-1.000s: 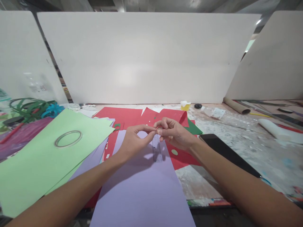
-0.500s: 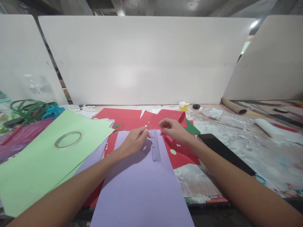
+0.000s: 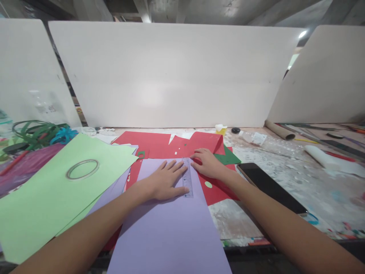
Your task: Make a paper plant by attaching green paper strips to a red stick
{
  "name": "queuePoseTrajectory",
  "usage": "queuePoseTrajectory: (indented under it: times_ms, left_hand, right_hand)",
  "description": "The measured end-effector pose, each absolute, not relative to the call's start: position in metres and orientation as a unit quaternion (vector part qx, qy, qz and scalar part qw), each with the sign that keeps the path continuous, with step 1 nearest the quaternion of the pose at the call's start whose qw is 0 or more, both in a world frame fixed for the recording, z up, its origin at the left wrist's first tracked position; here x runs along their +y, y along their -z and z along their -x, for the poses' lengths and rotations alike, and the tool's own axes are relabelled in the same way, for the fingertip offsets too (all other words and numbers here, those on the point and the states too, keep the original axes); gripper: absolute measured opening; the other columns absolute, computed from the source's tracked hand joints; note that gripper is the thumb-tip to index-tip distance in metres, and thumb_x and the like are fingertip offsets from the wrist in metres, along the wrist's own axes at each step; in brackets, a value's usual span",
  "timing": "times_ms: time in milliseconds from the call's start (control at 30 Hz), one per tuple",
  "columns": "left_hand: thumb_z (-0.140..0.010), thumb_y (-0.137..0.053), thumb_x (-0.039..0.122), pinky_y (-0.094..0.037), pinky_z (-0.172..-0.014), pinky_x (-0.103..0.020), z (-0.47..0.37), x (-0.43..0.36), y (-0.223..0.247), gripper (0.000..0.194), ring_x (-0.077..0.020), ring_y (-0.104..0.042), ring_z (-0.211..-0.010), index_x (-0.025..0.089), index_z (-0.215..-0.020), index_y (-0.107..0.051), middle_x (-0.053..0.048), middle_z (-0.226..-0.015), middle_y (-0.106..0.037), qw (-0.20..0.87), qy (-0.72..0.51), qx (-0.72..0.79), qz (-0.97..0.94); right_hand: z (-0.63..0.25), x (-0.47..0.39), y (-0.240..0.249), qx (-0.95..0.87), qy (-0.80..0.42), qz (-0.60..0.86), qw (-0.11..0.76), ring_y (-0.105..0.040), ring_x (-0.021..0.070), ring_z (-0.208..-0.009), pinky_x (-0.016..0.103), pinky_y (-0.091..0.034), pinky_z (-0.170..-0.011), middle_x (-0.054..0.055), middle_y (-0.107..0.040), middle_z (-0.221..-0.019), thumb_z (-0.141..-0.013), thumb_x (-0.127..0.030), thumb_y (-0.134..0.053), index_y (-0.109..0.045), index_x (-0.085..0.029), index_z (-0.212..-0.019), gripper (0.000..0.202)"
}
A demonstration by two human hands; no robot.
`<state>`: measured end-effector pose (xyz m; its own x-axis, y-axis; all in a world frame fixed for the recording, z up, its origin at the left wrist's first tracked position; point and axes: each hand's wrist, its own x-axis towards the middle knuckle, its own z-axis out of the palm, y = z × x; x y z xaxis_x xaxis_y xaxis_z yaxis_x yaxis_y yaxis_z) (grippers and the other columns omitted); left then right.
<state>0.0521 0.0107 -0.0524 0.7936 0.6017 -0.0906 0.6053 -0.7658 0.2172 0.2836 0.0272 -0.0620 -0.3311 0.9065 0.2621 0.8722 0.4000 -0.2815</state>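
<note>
A sheet of purple paper (image 3: 171, 232) lies lengthwise in front of me, its near end reaching past the table edge. On its far right part rests a short clear ruler (image 3: 187, 182), nearly parallel to the paper's side. My left hand (image 3: 165, 180) is spread flat on the sheet, with fingertips and thumb on the ruler. Beside the sheet's far right corner is my right hand (image 3: 207, 163), fingers slightly bent and apart, tips close to the ruler's far end. Nothing shows in its grip. Red paper (image 3: 148, 142) with cut edges lies beneath and beyond the purple sheet.
Light green sheets (image 3: 57, 198) lie to the left with a tape ring (image 3: 82, 169) on top. A phone (image 3: 270, 188) is at the right, near bubble wrap (image 3: 273, 144) and a cardboard tube (image 3: 281, 131). White boards (image 3: 171, 76) stand behind the table.
My left hand has gone from bent fingers above the sheet to lying spread on the paper and ruler. My right hand has lowered towards the sheet's far right corner.
</note>
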Motion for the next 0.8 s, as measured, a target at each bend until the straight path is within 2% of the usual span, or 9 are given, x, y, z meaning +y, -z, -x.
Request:
queuePoseTrajectory:
  times_ms: [200,367,600,800]
  left_hand:
    - [-0.085,-0.033,0.077,-0.008,-0.118,-0.055,-0.047,0.014,0.047,0.087,-0.0335,-0.002,-0.148,0.028,-0.155,-0.015,-0.004,-0.162,-0.006,0.162,0.019,0.308,-0.937]
    - [-0.079,-0.042,0.079,-0.013,-0.117,-0.057,-0.046,0.014,0.041,0.093,-0.0364,-0.002,-0.148,0.030,-0.154,-0.017,-0.001,-0.162,-0.008,0.183,0.029,0.309,-0.933]
    - [-0.074,-0.051,0.078,-0.025,-0.114,-0.056,-0.043,0.012,0.033,0.094,-0.0367,-0.008,-0.148,0.034,-0.152,-0.025,0.003,-0.162,-0.014,0.195,0.031,0.315,-0.928]
    - [-0.072,-0.054,0.079,-0.025,-0.113,-0.053,-0.045,0.012,0.039,0.095,-0.0358,-0.019,-0.145,0.030,-0.150,-0.032,-0.004,-0.159,-0.026,0.181,-0.014,0.305,-0.935]
  right_hand:
    - [-0.285,0.025,0.058,-0.807,-0.045,0.557,0.192,-0.049,0.0325,-0.120,0.046,-0.037,-0.102,0.014,-0.065,-0.117,-0.088,-0.035,-0.055,-0.071,-0.018,-0.111,0.032]
    - [-0.284,0.024,0.054,-0.810,-0.048,0.554,0.187,-0.052,0.0326,-0.116,0.044,-0.040,-0.099,0.013,-0.069,-0.109,-0.086,-0.035,-0.058,-0.074,-0.019,-0.098,0.026]
    - [-0.287,0.026,0.055,-0.802,-0.057,0.563,0.188,-0.053,0.0335,-0.118,0.045,-0.038,-0.100,0.013,-0.069,-0.116,-0.087,-0.036,-0.057,-0.072,-0.016,-0.108,0.033]
    - [-0.285,0.025,0.051,-0.813,-0.074,0.538,0.211,-0.062,0.0293,-0.106,0.039,-0.044,-0.094,0.010,-0.073,-0.104,-0.087,-0.028,-0.055,-0.075,-0.019,-0.096,0.024]
